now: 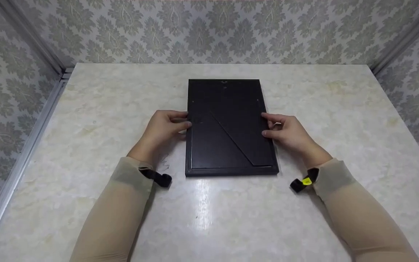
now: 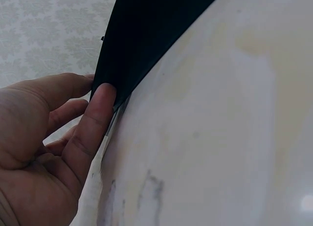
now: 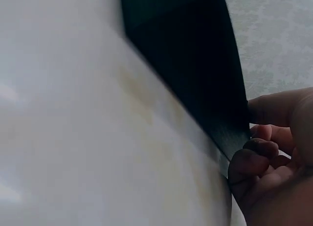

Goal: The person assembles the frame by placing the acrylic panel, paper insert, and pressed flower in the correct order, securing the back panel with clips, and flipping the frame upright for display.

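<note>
Near the middle of the head view, one black frame [image 1: 209, 145] shows its back, with one thin diagonal line [image 1: 232, 140] running toward its lower right. The left hand [image 1: 161, 131] pinches its left edge between thumb and fingers; the right hand [image 1: 291, 134] pinches its right edge likewise. Two black cameras [image 1: 163, 180], one per wrist, sit lower; one pale table [image 1: 122, 94] surrounds all.

From my seat I see the left hand [image 1: 163, 127] gripping one long edge of a black frame [image 1: 216, 98] and the right hand [image 1: 287, 130] gripping the other. Its back faces up, crossed by a slanted line [image 1: 232, 138], against the pale tabletop [image 1: 122, 91]. Patterned wallpaper [image 1: 220, 34] rises beyond.
</note>
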Available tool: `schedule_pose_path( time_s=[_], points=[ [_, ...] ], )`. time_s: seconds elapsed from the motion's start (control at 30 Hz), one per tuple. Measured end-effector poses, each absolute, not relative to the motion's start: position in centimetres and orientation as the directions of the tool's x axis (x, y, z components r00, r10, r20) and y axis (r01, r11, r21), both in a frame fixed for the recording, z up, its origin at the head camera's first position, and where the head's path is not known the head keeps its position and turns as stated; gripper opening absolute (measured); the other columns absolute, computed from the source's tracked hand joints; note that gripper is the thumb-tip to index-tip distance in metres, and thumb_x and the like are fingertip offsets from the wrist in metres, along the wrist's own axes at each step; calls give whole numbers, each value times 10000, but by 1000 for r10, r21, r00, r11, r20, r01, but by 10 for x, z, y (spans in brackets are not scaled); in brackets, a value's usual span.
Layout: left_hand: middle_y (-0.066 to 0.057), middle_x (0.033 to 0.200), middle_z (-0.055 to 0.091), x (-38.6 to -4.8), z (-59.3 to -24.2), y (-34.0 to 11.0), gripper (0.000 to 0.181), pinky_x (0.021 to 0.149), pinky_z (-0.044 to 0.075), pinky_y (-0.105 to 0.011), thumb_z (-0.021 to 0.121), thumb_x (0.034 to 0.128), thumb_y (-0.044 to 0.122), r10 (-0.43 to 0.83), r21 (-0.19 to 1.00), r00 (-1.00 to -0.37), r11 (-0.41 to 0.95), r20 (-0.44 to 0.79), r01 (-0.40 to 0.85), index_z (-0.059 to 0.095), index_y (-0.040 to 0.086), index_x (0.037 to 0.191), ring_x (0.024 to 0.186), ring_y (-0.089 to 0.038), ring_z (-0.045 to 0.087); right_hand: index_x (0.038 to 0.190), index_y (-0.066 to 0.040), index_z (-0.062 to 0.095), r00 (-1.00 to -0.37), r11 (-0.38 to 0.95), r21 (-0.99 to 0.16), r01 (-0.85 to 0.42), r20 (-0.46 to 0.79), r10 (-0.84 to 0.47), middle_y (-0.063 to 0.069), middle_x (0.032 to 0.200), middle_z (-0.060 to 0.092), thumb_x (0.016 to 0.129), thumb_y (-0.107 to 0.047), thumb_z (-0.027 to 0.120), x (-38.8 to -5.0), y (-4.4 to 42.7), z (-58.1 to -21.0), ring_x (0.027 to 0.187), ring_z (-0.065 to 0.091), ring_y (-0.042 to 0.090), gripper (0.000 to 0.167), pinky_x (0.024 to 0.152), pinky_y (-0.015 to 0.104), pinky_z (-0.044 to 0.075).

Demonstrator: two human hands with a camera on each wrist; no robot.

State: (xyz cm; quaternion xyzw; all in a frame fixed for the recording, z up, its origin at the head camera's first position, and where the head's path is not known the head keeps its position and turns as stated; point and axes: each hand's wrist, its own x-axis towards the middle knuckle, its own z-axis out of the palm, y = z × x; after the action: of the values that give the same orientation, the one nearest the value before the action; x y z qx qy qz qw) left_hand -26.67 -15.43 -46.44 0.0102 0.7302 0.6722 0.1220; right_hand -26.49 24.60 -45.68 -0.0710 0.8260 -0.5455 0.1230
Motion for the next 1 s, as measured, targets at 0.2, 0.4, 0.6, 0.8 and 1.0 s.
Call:
schedule_pose_path(
  time_s=[0.2,0.4,0.6,0.8,1.0],
  points=[
    [-282,1485,725,-265,-456,-155,535,821,736,-309,753,1058,11,207,974,-960,166,-189,-156,611,-50,1571,971,-100,807,1617,-27,602,-965,424,-905,-37,-77,-250,-1,1052,524,1004,-16,814,-263,246,-459,677,453,17,650,590,150,393],
    [-188,1711,546,-253,-437,-159,933,1050,683,-456,877,997,369,320,869,-922,493,-218,-34,410,68,1746,1181,-302,786,1595,-24,627,-967,409,-911,-51,-58,-248,-10,1052,526,1007,-6,805,-262,246,-463,713,485,30,615,617,141,412],
    [-161,1897,24,-228,-433,-150,1550,1420,330,-621,1003,772,637,395,746,-868,665,-299,45,-58,249,1834,1748,-393,209,1579,-1,634,-958,384,-922,-52,-62,-278,7,1049,516,1014,10,794,-263,247,-466,700,473,49,587,602,161,411],
    [-166,1901,-119,-222,-440,-138,1695,1434,289,-636,1057,693,617,394,695,-877,712,-277,101,-127,156,1815,1782,-392,-24,1570,-1,642,-963,381,-923,-50,-57,-264,-13,1033,536,1005,12,804,-264,249,-466,698,469,40,588,596,159,411],
    [-119,1901,-119,-223,-440,-136,1697,1438,299,-602,1072,675,599,403,653,-869,746,-285,132,-82,90,1811,1781,-361,-26,1573,-22,646,-967,330,-944,-3,-81,-240,-39,1024,605,1035,-15,784,-264,250,-468,694,497,43,555,606,175,443]
  ],
)
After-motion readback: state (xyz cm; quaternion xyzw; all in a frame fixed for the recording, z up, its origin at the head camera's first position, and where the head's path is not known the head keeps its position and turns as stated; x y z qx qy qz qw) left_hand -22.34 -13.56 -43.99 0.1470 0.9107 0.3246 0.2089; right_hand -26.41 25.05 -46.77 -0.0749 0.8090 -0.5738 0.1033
